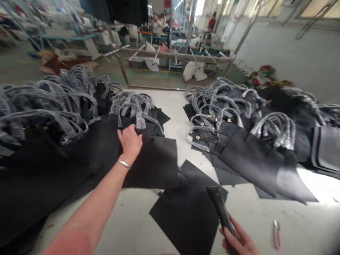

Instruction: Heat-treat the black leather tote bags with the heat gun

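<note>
My left hand (130, 143), with a silver bangle at its wrist, has its fingers curled at the upper edge of a black bag panel (154, 166). A plastic-wrapped handle (140, 120) rises just beyond these fingertips; what they pinch is partly hidden. At the lower right, my right hand (240, 237) is wrapped round a long black piece with a flared end (221, 209), whose exact kind I cannot make out. Under its tip, another black panel (188, 212) lies slantwise on the white table (127, 216).
Heaps of black panels with wrapped handles lie at the left (47, 102) and right (225, 102), some with gold buckles (198, 137). Small pink-handled snips (276, 233) rest at the right. A metal rack (175, 56) with prongs stands beyond the table.
</note>
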Tool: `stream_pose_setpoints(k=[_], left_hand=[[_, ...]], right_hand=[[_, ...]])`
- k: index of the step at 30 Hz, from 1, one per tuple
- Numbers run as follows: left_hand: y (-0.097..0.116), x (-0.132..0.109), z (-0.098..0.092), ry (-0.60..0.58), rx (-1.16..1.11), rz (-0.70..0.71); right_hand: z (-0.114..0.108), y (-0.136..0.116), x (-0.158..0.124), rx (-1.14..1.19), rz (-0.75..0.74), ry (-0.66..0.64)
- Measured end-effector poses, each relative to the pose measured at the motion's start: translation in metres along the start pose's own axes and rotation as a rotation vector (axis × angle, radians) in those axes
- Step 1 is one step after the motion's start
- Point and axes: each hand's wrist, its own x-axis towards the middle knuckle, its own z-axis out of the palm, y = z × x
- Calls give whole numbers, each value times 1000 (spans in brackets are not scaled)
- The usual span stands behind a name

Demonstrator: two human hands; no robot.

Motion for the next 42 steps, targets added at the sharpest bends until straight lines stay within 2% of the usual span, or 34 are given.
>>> stream_pose_setpoints(k=[1,2,3,4,6,7,9,10,12,14,22,27,31,36,42], left_hand=[[-2,-5,6,83,-14,-6],[1,-18,13,94,-63,27],[7,-40,22,32,-140,99],[17,-68,32,-83,-233,185],[39,-135,56,-365,-357,370],[49,-169,67,-469,-366,432],[63,-225,86,-562,-324,525],[66,-246,93,-584,-303,559],[68,-269,100,-605,-289,612],[66,-275,103,-624,-317,641],[62,-267,103,-665,-352,694],[63,-268,103,-670,-333,706],[64,-266,99,-663,-309,711],[65,-263,96,-659,-307,714],[65,-261,95,-657,-315,719]], right_hand=[[3,-4,2,5,-4,-25],[6,-9,5,9,-11,-43],[10,-14,8,13,-17,-57],[14,-19,13,16,-24,-71],[23,-28,22,23,-22,-109],[27,-32,27,23,-15,-136],[36,-38,37,15,4,-203],[40,-41,41,9,18,-235],[47,-45,47,-8,52,-280],[53,-48,51,-33,78,-307],[69,-61,69,-77,92,-386],[83,-75,88,-35,75,-347],[69,-85,94,2,27,-249],[54,-94,104,-59,110,-294],[81,-117,130,-57,112,-333]])
